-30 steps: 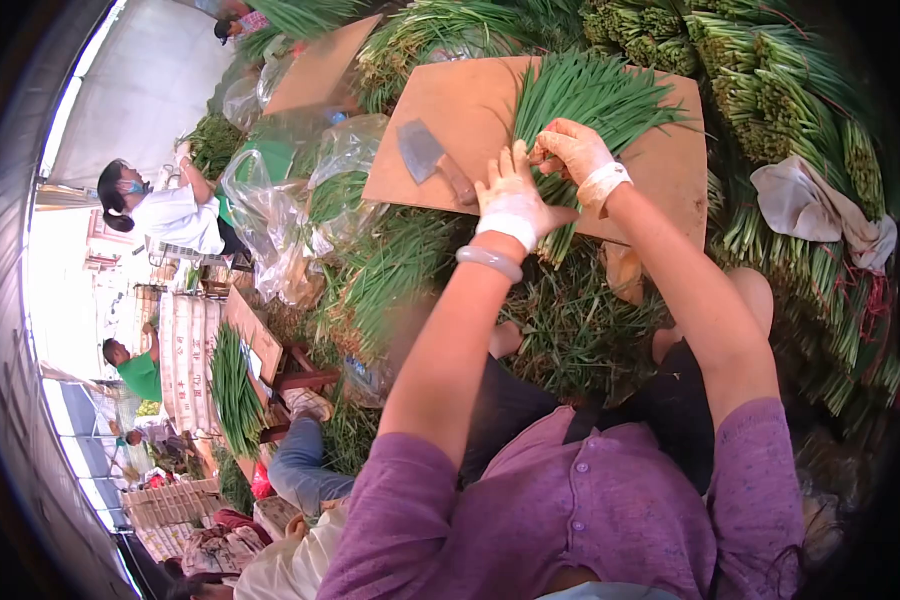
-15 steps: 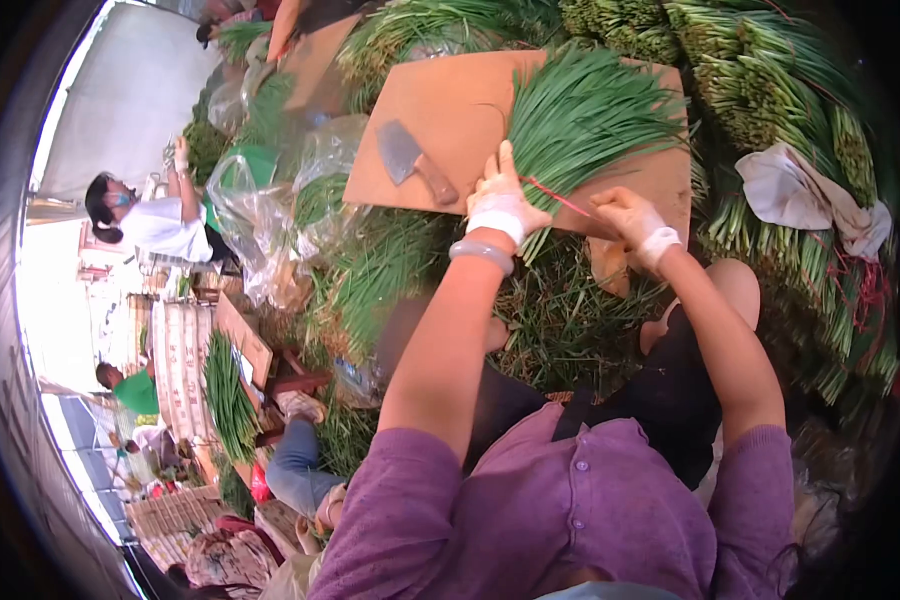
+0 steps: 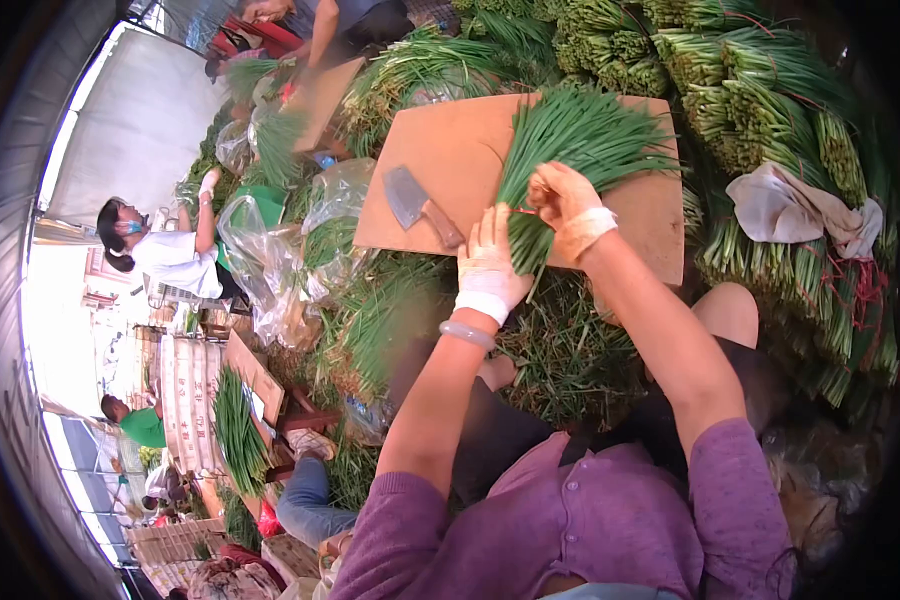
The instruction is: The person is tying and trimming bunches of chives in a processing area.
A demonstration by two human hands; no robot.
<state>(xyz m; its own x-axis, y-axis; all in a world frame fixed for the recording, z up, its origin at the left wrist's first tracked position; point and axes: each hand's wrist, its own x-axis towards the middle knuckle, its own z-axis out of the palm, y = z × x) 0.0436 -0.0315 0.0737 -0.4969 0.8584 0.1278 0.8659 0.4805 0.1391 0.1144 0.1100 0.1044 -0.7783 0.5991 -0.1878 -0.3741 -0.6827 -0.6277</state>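
A fanned bunch of long green stalks (image 3: 580, 135) lies across the brown board (image 3: 450, 130), its narrow end over the near edge. My left hand (image 3: 490, 265), gloved, presses against the left side of that narrow end, fingers wrapped at the bunch. On its right side my right hand (image 3: 567, 205), also gloved, is closed in a pinch at the red tie (image 3: 522, 211), which runs across the stalks. A cleaver (image 3: 420, 205) with a wooden handle lies flat on the board, left of the bunch.
Tied bundles (image 3: 770, 110) are piled at the right, with a white cloth (image 3: 805, 205) on them. Loose stalks (image 3: 570, 345) cover the ground below the board. Plastic bags (image 3: 270, 270) lie left. Co-workers (image 3: 170, 250) are at the left and top.
My right hand has moved left and up onto the bunch, bringing the red tie close against the stalks. My left hand has shifted slightly down in view. The camera view has shifted.
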